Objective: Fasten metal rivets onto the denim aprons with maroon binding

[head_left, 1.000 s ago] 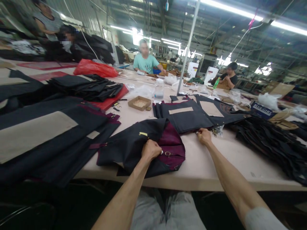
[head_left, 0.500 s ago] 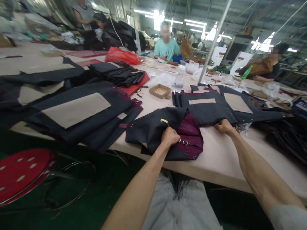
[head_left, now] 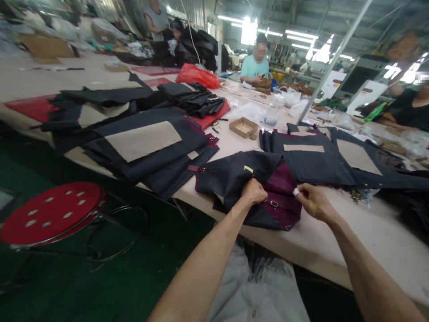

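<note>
A dark grey bag [head_left: 228,172] with a maroon lining [head_left: 284,188] lies at the table's front edge, its mouth facing right. My left hand [head_left: 254,192] is closed on the bag's fabric beside the opening. A small metal buckle [head_left: 274,203] shows against the lining, just right of that hand. My right hand [head_left: 313,202] is at the right side of the bag's mouth, fingers pinched together. Something small and white shows at its fingertips; whether it is held or wrapped round a finger I cannot tell.
Stacked dark grey panels with beige patches [head_left: 144,141] lie left, and more folded pieces [head_left: 304,161] lie behind right. A small cardboard box [head_left: 243,128] of tiny parts and a plastic bottle [head_left: 275,112] stand beyond. A red stool [head_left: 55,210] is at lower left. Other people work across the table.
My right hand has left the edge of the folded pieces and come left to the bag's mouth. My left hand keeps its grip on the bag. The view has turned left.
</note>
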`<state>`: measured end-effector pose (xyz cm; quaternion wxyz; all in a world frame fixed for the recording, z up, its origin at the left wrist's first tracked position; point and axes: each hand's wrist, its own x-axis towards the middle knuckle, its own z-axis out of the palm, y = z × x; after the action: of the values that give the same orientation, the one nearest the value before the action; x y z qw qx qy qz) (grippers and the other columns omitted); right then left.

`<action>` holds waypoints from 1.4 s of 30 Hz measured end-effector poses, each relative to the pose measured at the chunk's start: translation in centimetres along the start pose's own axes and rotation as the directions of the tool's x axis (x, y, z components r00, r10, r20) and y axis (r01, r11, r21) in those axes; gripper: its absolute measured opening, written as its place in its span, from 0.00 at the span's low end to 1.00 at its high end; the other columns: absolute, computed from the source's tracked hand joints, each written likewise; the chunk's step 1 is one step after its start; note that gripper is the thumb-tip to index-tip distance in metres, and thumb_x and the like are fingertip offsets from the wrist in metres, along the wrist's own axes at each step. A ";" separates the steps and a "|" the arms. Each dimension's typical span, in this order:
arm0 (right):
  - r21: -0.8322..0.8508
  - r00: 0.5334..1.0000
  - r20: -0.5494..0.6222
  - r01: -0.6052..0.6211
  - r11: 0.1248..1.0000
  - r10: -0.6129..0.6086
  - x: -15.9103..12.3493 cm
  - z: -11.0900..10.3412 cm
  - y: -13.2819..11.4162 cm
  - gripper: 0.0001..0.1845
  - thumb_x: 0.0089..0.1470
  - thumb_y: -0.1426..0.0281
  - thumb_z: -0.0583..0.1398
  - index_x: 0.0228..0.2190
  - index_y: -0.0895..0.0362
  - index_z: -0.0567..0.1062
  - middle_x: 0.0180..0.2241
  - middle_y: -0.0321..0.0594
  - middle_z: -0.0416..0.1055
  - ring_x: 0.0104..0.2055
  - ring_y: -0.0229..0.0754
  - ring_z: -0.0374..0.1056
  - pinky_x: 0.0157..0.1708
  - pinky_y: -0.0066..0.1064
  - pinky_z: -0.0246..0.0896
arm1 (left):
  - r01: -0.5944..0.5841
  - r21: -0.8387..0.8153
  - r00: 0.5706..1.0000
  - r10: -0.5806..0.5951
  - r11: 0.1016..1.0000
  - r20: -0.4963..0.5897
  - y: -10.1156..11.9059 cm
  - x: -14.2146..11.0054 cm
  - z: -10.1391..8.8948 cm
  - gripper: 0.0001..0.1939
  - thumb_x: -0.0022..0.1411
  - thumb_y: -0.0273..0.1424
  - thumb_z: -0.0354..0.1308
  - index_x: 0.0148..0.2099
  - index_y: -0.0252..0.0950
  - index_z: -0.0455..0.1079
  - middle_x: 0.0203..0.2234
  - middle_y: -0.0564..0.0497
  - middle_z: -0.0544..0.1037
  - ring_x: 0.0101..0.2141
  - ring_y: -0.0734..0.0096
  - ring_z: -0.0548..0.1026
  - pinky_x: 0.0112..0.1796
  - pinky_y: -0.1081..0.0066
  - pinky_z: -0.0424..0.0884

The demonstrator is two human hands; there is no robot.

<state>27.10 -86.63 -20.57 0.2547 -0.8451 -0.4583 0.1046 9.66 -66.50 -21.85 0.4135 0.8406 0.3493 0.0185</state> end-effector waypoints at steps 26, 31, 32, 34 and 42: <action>0.324 0.912 0.404 -0.217 0.921 0.073 4.5 4.8 -6.3 0.07 0.39 0.72 0.64 0.25 0.62 0.78 0.20 0.36 0.72 0.21 0.35 0.63 0.20 0.24 0.54 | -0.018 0.012 0.999 0.019 1.000 -0.049 -0.3 0.2 0.2 0.10 0.46 0.27 0.60 0.31 0.32 0.81 0.26 0.43 0.81 0.28 0.65 0.78 0.29 0.74 0.69; 0.287 0.854 0.507 -0.295 0.911 0.117 6.0 4.7 -6.1 0.07 0.35 0.75 0.62 0.24 0.60 0.78 0.17 0.34 0.71 0.16 0.34 0.63 0.16 0.23 0.54 | -0.024 0.022 0.997 0.025 0.999 -0.069 -0.3 0.3 0.3 0.11 0.47 0.26 0.59 0.32 0.32 0.81 0.26 0.42 0.81 0.28 0.65 0.78 0.29 0.74 0.68; 0.275 0.848 0.515 -0.299 0.914 0.123 6.3 4.8 -6.0 0.07 0.34 0.76 0.62 0.23 0.60 0.77 0.16 0.34 0.70 0.16 0.35 0.63 0.15 0.23 0.54 | -0.023 0.025 0.997 0.025 0.999 -0.074 -0.4 0.4 0.3 0.11 0.47 0.26 0.59 0.32 0.32 0.81 0.26 0.42 0.81 0.28 0.65 0.78 0.28 0.74 0.68; 0.251 0.836 0.534 -0.303 0.919 0.129 6.7 4.8 -6.1 0.06 0.34 0.76 0.61 0.22 0.60 0.76 0.14 0.33 0.68 0.15 0.36 0.65 0.14 0.22 0.55 | -0.018 0.023 0.997 0.020 1.000 -0.075 -0.4 0.4 0.3 0.11 0.46 0.26 0.58 0.32 0.32 0.81 0.26 0.42 0.81 0.27 0.64 0.77 0.27 0.73 0.67; 0.322 0.763 0.644 -0.341 0.883 0.060 7.2 4.1 -5.5 0.09 0.36 0.74 0.63 0.26 0.60 0.76 0.19 0.34 0.73 0.18 0.37 0.71 0.16 0.21 0.63 | -0.022 -0.031 0.998 0.020 0.999 -0.066 -0.5 0.2 0.1 0.10 0.45 0.26 0.59 0.31 0.33 0.80 0.25 0.43 0.80 0.27 0.64 0.78 0.27 0.73 0.66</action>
<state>25.43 -76.79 -20.76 0.2539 -0.7334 -0.3867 0.4981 9.51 -66.26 -22.31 0.4147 0.8366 0.3535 0.0560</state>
